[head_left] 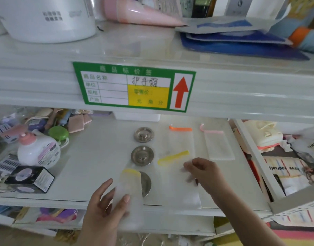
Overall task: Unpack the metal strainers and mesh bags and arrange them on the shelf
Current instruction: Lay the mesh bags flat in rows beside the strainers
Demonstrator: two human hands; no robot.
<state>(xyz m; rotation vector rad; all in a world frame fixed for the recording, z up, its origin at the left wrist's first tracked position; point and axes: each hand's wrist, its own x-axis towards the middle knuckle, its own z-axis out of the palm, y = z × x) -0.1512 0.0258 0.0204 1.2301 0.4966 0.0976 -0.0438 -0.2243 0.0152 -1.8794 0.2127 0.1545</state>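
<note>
Three round metal strainers lie in a column on the white shelf (99, 157): the far strainer (143, 134), the middle strainer (142, 155) and the near strainer (147, 183), half covered. My left hand (106, 208) holds a white mesh bag with a yellow cord (128, 190) over the near strainer. My right hand (203, 173) pinches the top edge of a second yellow-corded mesh bag (179, 174) lying on the shelf. Farther back lie an orange-corded mesh bag (182, 139) and a pink-corded mesh bag (217, 144).
At the shelf's left stand a white pump bottle (38, 150), a black box (31, 178), a green round case (58, 133) and small packets. A green price label (133, 86) hangs on the upper shelf's edge. A divider (255, 160) bounds the right side, with packaged goods beyond.
</note>
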